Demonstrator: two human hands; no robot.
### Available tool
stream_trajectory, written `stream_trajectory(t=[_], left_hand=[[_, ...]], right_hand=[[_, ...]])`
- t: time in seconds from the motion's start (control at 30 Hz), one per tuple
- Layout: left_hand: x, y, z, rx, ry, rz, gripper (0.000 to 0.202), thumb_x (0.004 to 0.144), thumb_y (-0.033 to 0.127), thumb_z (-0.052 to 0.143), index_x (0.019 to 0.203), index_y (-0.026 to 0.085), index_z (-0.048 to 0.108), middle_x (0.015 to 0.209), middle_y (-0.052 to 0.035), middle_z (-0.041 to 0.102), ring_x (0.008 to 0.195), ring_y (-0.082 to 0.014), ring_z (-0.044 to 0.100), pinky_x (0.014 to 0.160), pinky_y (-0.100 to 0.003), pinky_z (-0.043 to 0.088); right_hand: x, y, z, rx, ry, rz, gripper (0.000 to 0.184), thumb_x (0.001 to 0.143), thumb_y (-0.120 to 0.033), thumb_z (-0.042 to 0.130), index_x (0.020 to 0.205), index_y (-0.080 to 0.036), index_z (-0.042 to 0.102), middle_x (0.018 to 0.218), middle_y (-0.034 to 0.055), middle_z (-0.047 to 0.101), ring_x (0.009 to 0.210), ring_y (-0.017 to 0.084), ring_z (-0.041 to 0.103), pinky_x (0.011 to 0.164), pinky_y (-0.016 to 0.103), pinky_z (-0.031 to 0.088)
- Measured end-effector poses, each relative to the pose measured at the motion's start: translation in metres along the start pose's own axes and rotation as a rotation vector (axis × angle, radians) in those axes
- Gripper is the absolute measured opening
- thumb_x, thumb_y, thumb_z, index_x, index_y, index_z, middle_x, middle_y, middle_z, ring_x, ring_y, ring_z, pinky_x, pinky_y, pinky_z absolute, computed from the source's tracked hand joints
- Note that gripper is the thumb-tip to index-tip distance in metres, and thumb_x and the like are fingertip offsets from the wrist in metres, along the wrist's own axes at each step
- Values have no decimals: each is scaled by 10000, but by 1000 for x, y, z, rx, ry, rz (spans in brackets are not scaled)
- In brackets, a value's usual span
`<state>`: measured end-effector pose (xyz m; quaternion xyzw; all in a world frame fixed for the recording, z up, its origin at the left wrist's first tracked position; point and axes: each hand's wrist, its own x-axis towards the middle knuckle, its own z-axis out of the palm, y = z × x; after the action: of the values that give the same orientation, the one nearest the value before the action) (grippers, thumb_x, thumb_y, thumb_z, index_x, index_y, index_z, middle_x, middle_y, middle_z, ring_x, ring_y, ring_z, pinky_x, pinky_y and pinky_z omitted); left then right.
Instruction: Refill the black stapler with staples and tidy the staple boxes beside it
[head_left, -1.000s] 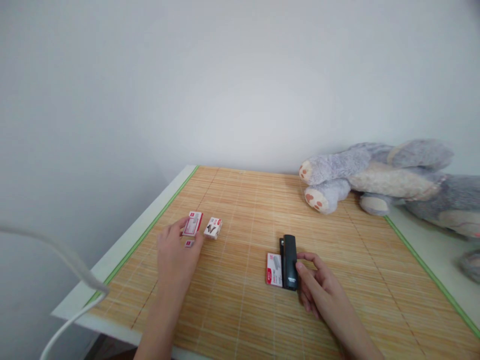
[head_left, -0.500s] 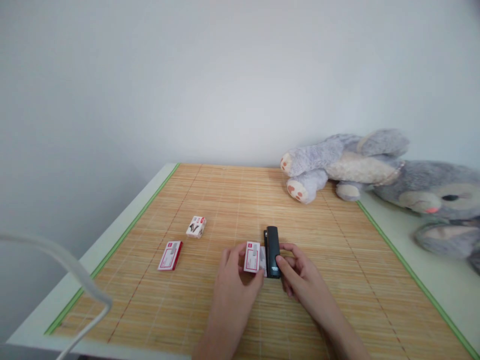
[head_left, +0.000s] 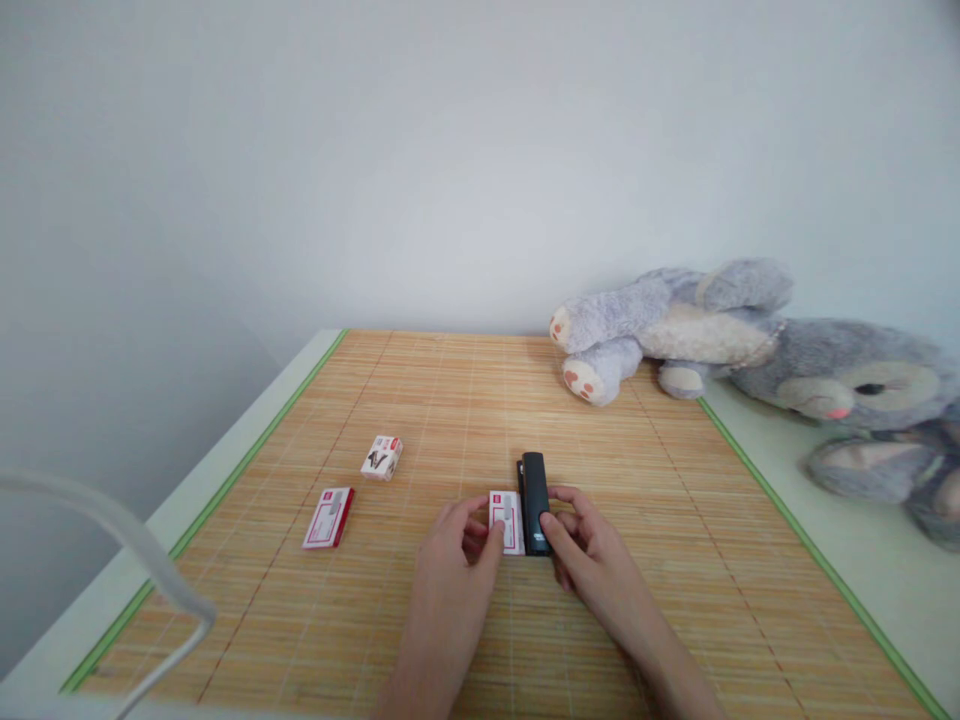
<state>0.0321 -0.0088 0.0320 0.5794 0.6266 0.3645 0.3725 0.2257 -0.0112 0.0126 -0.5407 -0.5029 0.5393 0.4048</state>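
Observation:
A black stapler lies on the bamboo mat with its length pointing away from me. My right hand holds its near end, thumb on top and the other fingers along its right side. Close against the stapler's left side is a flat white staple box with a red-lined label. My left hand grips that box, its thumb on the near left part of the top and its fingers at the far left corner. What lies under the box is hidden.
Further left lie another red-and-white box and a small white box with a dark picture. A grey plush toy stretches across the back right. A white cable curves through the left foreground. The bamboo mat has green edges.
My left hand has lowered the staple box close beside the stapler, covering the paler piece that showed there. The right hand keeps its hold. The whole view has shifted slightly.

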Motion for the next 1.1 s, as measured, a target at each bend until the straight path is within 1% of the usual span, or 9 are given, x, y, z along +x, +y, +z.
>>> stream_trajectory(t=[0.33,0.47,0.6,0.7,0.77,0.8,0.87,0.97,1.1], left_hand=[[0,7,6,18,-49,2,290,965,387,600,1183,241,722,915,-32,743,790,-217,701,781,-390,568],[-4,8,2,14,-34,0,345,993,452,569,1230,241,703,1007,-54,755,855,-228,706,805,-395,570],[-4,-3,-28,151,90,41,383,1001,517,543,1242,258,691,1102,-70,729,958,-254,682,841,-418,566],[3,-25,-68,421,347,151,375,983,504,542,1218,260,703,1165,-89,693,1129,-307,632,1041,-502,490],[9,-43,-96,616,542,103,464,955,533,546,1268,221,684,1180,-126,664,1170,-356,596,1092,-559,438],[11,-53,-109,687,579,73,533,937,560,551,1306,192,665,1196,-147,648,1195,-377,578,1107,-580,418],[14,-71,-128,771,584,13,650,911,605,556,1371,151,622,1239,-174,626,1263,-404,541,1132,-599,390],[13,-85,-139,700,477,-38,616,908,593,540,1331,159,648,1222,-153,658,1211,-378,596,1077,-551,460],[9,-68,-117,469,409,-70,523,899,560,593,1283,214,676,1127,-88,709,976,-301,685,899,-464,559]], right_hand=[[-4,-4,3,-8,-10,6,455,1032,-590,544,1341,-262,490,709,-63,535,478,93,427,436,234,346],[-4,-5,2,-20,-7,6,460,1036,-581,543,1357,-259,479,677,-78,494,467,93,427,433,232,350],[-4,-5,1,-13,-4,-1,459,1039,-573,542,1361,-253,473,661,-84,477,468,92,440,438,226,349],[-4,-4,1,-4,-3,-5,461,1036,-577,545,1356,-252,475,645,-91,457,468,94,444,438,220,349],[-3,-3,1,2,-4,-5,465,1033,-582,549,1351,-251,477,634,-97,440,462,92,433,432,216,342],[-3,-2,2,5,-3,-6,467,1031,-585,550,1351,-251,478,630,-99,434,460,91,430,430,214,339],[-2,-1,2,4,3,-5,473,1029,-590,551,1351,-252,477,627,-99,434,457,90,430,427,214,335],[-1,0,2,-10,15,-5,478,1025,-598,554,1350,-254,483,630,-93,451,452,91,432,422,216,332],[-1,0,2,-9,9,-10,480,1028,-599,549,1357,-255,486,680,-68,513,465,92,449,423,222,343]])
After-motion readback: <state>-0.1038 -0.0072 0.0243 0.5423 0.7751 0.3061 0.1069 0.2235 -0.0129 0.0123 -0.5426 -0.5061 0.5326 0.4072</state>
